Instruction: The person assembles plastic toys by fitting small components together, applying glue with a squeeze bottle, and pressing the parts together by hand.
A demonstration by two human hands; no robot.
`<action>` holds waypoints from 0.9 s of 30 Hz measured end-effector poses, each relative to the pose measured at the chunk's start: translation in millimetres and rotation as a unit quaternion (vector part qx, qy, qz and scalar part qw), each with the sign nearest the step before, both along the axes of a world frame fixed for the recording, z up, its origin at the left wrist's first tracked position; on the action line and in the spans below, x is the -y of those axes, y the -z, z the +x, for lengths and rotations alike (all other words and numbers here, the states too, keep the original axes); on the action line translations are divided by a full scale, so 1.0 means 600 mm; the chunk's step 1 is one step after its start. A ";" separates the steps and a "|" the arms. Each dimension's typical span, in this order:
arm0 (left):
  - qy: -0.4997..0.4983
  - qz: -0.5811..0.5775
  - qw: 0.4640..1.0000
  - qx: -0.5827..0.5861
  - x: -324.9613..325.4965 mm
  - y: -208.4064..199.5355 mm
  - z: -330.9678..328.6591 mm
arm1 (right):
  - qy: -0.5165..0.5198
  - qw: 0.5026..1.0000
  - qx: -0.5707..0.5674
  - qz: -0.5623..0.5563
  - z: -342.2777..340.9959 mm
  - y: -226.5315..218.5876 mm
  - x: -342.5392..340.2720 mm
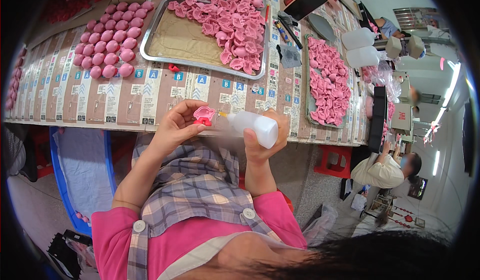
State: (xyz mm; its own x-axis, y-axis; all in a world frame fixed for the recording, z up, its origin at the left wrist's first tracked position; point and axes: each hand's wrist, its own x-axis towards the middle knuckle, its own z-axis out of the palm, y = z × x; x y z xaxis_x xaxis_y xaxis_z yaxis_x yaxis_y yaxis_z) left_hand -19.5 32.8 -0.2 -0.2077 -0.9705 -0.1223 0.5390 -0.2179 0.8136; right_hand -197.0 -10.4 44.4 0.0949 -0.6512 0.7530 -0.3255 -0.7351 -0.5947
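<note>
Dark hair, left fingers pinching pink piece, right fingers gripping white bottle; loaded metal tray beyond

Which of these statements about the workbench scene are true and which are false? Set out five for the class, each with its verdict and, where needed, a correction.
1. The right hand grips a white bottle. True.

2. The left hand is empty. False: it holds a small pink piece.

3. The bottle's yellow tip points toward the left hand. True.

4. Pink pieces cover the whole metal tray. False: brown lining shows bare in its left part.

5. Rounded pink pieces are set out in rows to the right of the metal tray. False: those rows lie to its left.
</note>
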 end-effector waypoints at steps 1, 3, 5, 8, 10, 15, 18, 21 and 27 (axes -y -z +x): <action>0.000 -0.001 1.000 0.001 0.001 0.000 0.000 | 0.001 1.000 0.000 0.000 0.000 0.000 -0.002; 0.000 -0.002 1.000 0.003 0.001 0.001 0.000 | -0.002 1.000 0.006 0.008 0.001 0.001 -0.005; -0.001 0.000 1.000 0.002 0.001 0.002 0.001 | -0.008 1.000 0.002 0.008 0.003 0.004 -0.007; -0.009 -0.002 1.000 0.002 0.002 0.004 0.002 | -0.019 1.000 -0.011 0.016 0.003 0.005 -0.014; -0.008 0.000 1.000 0.003 0.002 0.005 0.001 | -0.023 0.999 -0.019 0.024 0.003 0.005 -0.014; -0.005 -0.004 1.000 0.005 0.005 0.001 0.001 | 0.107 0.982 0.149 0.038 -0.028 0.010 0.019; -0.033 0.034 0.999 -0.009 0.004 0.002 -0.003 | 0.131 0.960 0.189 0.161 -0.067 0.001 0.067; -0.034 0.039 0.999 -0.017 0.004 0.006 0.002 | 0.160 0.957 0.158 0.185 -0.092 0.015 0.089; -0.005 0.033 0.999 -0.037 0.009 0.003 0.006 | 0.021 0.894 0.308 0.324 -0.103 0.016 0.060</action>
State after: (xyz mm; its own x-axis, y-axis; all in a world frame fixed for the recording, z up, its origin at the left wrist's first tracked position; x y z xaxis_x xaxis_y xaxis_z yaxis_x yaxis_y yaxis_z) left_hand -16.0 27.6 -2.0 -0.2084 -0.9631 -0.1702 0.5997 -0.2633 0.7557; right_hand -259.1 -46.2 34.9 -0.2425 -0.9629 0.1183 0.1919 -0.1671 -0.9671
